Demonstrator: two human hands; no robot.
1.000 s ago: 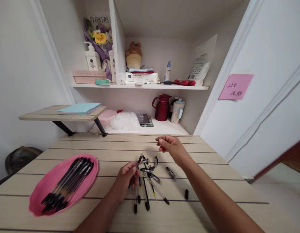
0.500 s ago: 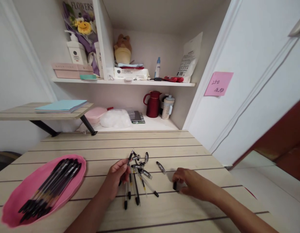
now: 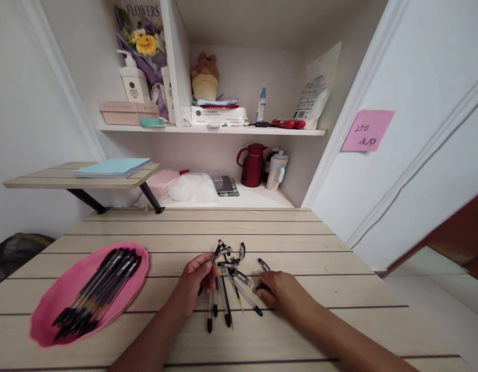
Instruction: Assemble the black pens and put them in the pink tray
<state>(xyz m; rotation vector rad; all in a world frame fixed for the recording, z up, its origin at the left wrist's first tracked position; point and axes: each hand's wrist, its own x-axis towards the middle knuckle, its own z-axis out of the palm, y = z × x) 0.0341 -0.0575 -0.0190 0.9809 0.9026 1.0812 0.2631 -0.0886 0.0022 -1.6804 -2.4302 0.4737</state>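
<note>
My left hand [image 3: 197, 281] pinches an uncapped gel pen [image 3: 216, 251] with its tip pointing up and away. Beside those fingers lies a loose heap of clear-barrelled pens [image 3: 226, 302] with black ends. Several pen caps, one of them a clear and black cap [image 3: 242, 279], rest among and above the pens. My right hand [image 3: 280, 290] is closed just right of the heap, low over the table. Between its fingertips is a small dark pen cap [image 3: 261, 287], mostly hidden. Another cap [image 3: 264, 264] lies just beyond the right hand.
To the left, a pink oval tray [image 3: 140, 274] holds a bundle of capped pens [image 3: 103, 289]. A small raised stand [image 3: 53, 178] carries a blue notebook [image 3: 113, 167]. Behind the table are shelves with a red jug [image 3: 252, 165] and a light tumbler [image 3: 276, 171].
My right hand has moved left toward the pens, carrying the small dark cap. My left hand keeps the pen in nearly the same place. The whole view has shifted slightly.
</note>
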